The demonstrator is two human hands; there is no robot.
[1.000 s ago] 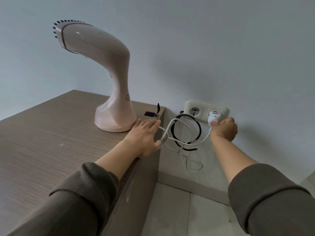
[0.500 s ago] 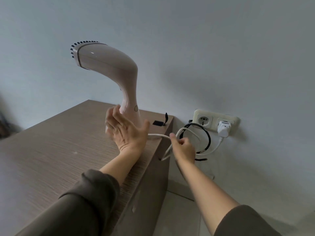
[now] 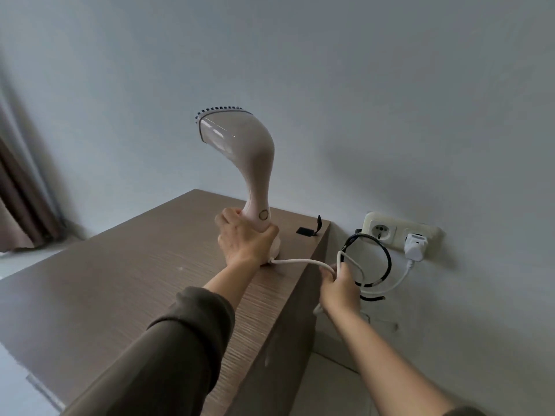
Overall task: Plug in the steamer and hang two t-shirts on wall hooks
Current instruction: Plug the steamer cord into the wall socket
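Observation:
A pale pink handheld steamer [image 3: 240,151] stands upright on the wooden cabinet [image 3: 120,289], near its far right corner. My left hand [image 3: 244,240] is wrapped around the steamer's lower handle. Its white cord [image 3: 300,261] runs off the cabinet edge to my right hand [image 3: 341,291], which grips a loop of it. The white plug [image 3: 415,246] sits in the right socket of the double wall outlet [image 3: 381,232]. No t-shirts or hooks are in view.
A black cable loop [image 3: 386,259] hangs beside the outlet, tangled near the white cord. A small black strap piece [image 3: 309,230] lies on the cabinet corner. A brown curtain [image 3: 18,187] hangs at far left. Pale floor tiles lie below right.
My right hand left the plug, now seated in the socket, and took hold of the cord. My left hand rose from the cabinet top and closed around the steamer's handle.

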